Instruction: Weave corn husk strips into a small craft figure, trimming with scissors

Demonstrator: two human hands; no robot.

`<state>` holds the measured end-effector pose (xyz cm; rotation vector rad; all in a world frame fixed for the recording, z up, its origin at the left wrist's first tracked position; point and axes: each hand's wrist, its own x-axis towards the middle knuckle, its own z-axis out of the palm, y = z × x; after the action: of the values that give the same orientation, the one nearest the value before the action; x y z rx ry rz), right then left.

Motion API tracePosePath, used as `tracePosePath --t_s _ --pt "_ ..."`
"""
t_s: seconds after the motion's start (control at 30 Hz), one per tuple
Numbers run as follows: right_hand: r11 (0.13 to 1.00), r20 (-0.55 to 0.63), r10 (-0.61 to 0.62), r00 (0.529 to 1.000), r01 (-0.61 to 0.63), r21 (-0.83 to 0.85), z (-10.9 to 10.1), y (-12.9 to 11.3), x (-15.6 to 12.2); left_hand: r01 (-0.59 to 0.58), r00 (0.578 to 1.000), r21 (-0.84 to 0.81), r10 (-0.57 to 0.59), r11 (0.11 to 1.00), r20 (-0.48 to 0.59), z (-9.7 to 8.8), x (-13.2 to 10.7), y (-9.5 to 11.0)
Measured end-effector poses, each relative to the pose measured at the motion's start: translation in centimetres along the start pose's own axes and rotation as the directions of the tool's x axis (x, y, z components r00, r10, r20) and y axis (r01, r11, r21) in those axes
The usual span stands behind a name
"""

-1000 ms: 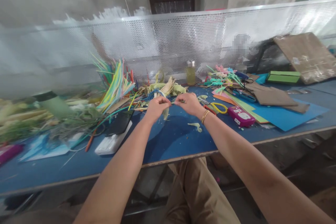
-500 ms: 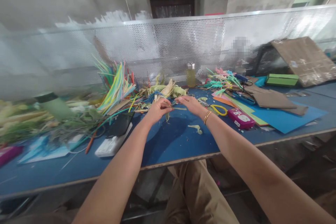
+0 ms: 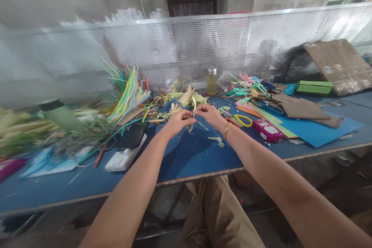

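Both of my hands are raised over the blue table, fingertips almost meeting. My left hand (image 3: pixel 180 121) is closed in a pinch on a thin, pale green corn husk strip (image 3: pixel 202 125). My right hand (image 3: pixel 210 116), with a gold bracelet at the wrist, pinches the same strip. Part of it rises between the fingers and a tail sticks out below. Just beyond the hands lies a heap of dry corn husks (image 3: pixel 188 96) with a blue twisted cord (image 3: pixel 170 105) in it. A curled husk scrap (image 3: pixel 216 140) is on the table, nearer to me.
To the right are yellow-handled scissors (image 3: pixel 244 121), a magenta box (image 3: pixel 267 130), coloured paper (image 3: pixel 316 131) and cardboard (image 3: pixel 303 109). On the left are a phone (image 3: pixel 132 135), a white box (image 3: pixel 125 159), coloured pipe cleaners (image 3: pixel 128 95) and a green cup (image 3: pixel 59 116). A perforated metal screen (image 3: pixel 186 50) stands behind.
My right hand's fingers, stretched out before, have closed into a pinch. The strip now stands up between the hands, its tail slanting down to the right.
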<state>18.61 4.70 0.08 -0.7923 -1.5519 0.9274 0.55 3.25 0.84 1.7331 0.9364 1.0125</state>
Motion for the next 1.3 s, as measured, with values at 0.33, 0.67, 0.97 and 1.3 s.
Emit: tracePosePath --t_s 0.33,0.67,0.97,1.3 --pt "0.997 -0.060 0.059 0.996 -0.056 0.047 0.9 0.4 0.0 0.068 0.981 0.001 -0.067 0.998 -0.182 1.0 0.5 -0.2" --pt "0.996 -0.159 0.086 0.984 -0.080 0.040 0.9 1.3 0.3 0.063 0.984 0.025 -0.058 0.998 -0.171 1.6 0.4 0.1" --pt "0.977 -0.179 0.029 0.983 0.010 0.215 -0.5 1.0 1.0 0.252 0.957 -0.422 -0.288 0.871 -0.024 0.7 -0.1 0.2" --pt "0.989 -0.405 -0.065 0.912 0.006 -0.145 -1.0 1.0 0.9 0.090 0.946 -0.242 -0.159 0.966 -0.284 0.2 0.7 -0.9"
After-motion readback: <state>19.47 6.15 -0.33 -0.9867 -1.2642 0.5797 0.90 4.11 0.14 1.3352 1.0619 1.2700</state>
